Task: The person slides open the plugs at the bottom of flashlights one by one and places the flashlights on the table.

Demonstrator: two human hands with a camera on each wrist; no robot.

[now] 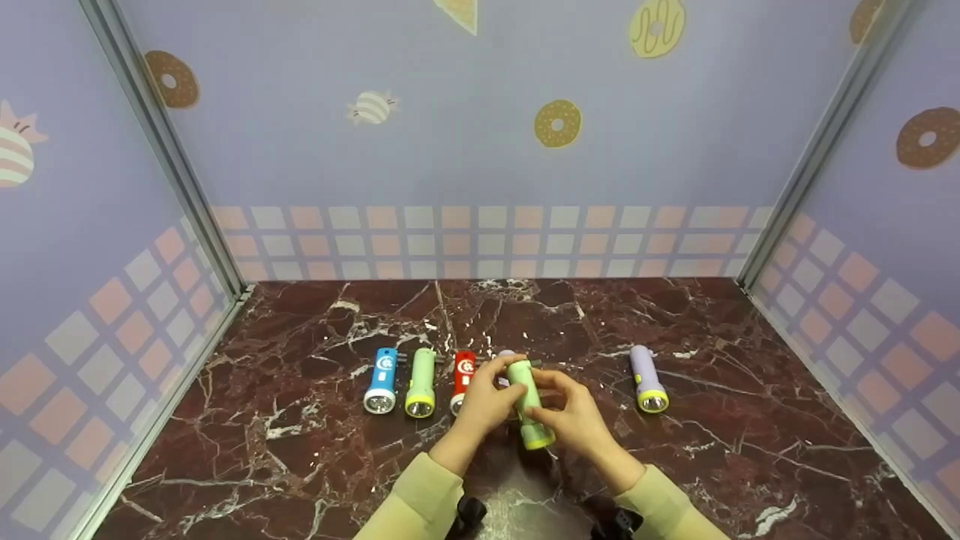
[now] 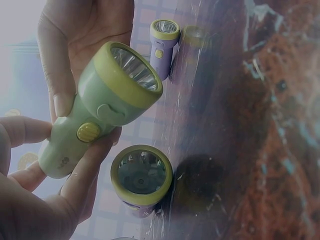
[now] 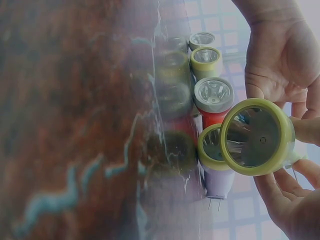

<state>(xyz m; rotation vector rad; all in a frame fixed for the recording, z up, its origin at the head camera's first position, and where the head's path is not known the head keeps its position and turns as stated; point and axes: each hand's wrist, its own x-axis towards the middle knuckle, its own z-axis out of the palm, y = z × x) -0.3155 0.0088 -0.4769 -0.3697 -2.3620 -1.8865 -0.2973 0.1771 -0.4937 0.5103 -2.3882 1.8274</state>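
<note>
Both hands hold a light green flashlight [image 1: 529,397] above the table, its yellow-rimmed lens tipped down toward the person. The left hand [image 1: 484,403] pinches its narrow body from the left. From the other side the right hand [image 1: 579,418] grips it with thumb and fingers. A yellow slide switch [image 2: 88,132] shows on the body in the left wrist view. Behind the hands a purple flashlight [image 3: 218,182] lies on the table, mostly hidden in the head view; two metal prongs stick out of it. The left hand partly covers a red flashlight [image 1: 464,365].
Left of the hands lie a blue flashlight [image 1: 382,377] and another green flashlight [image 1: 421,382], lenses toward the person. A second purple flashlight [image 1: 647,379] lies apart on the right. The dark marbled table [image 1: 300,465] is enclosed by patterned panels [image 1: 480,172] at back and sides.
</note>
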